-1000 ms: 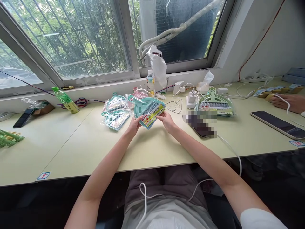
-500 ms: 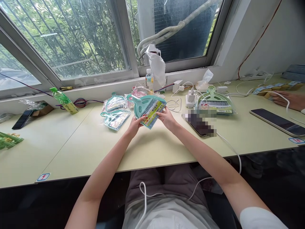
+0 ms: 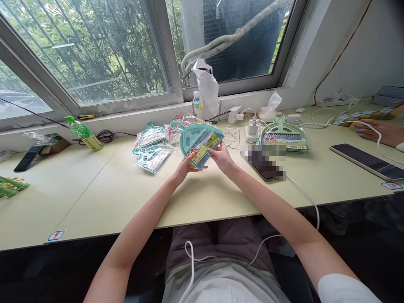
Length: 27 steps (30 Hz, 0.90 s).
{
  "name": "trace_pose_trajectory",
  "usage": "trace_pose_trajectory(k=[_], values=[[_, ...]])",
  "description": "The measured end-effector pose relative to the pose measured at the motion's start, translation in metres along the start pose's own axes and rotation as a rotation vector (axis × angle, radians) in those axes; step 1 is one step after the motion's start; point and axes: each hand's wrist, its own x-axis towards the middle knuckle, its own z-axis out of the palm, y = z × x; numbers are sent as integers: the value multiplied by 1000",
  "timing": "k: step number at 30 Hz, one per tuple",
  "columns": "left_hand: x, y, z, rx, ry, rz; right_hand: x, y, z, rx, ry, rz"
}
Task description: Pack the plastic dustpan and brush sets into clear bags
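Observation:
Above the table I hold a teal dustpan and brush set (image 3: 193, 136) tilted, its handle pointing up and left. A yellow-green label with print lies across the blue bristles. My left hand (image 3: 186, 166) grips its lower left edge, with some fingers underneath. My right hand (image 3: 222, 159) pinches the lower right side at the label. Behind it lies a pink dustpan set (image 3: 173, 135), partly hidden. To the left rest two more teal sets in clear wrapping, a nearer one (image 3: 152, 158) and a farther one (image 3: 152, 135).
Right of my hands lie a phone (image 3: 263, 166), a white charger (image 3: 251, 131) and a green dustpan set (image 3: 284, 134). A larger phone (image 3: 369, 160) lies near another person's hand (image 3: 372, 132). A green bottle (image 3: 84, 134) leans at left. White cables cross the table.
The held dustpan set has shifted slightly right and turned a little. My left hand has moved further under its lower edge, its fingers now showing beneath.

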Motion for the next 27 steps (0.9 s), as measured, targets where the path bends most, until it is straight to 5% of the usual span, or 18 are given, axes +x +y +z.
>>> trace_pose_trajectory(k=[4,10,13,15,21,27], values=[[2,-3,5,-22,-172,-86,-3,-3,2,-29,24,-36],[9,-7,-7,-104,241,98,-4,0,5,-14,28,-33],[8,-5,-12,-129,341,127,-5,4,6,4,11,11],[7,-5,-8,-142,308,92,-5,5,6,3,23,24],[4,-14,17,-159,-75,-100,-1,2,0,-10,91,-47],[7,-14,13,-126,150,87,-2,1,2,-11,72,-76]])
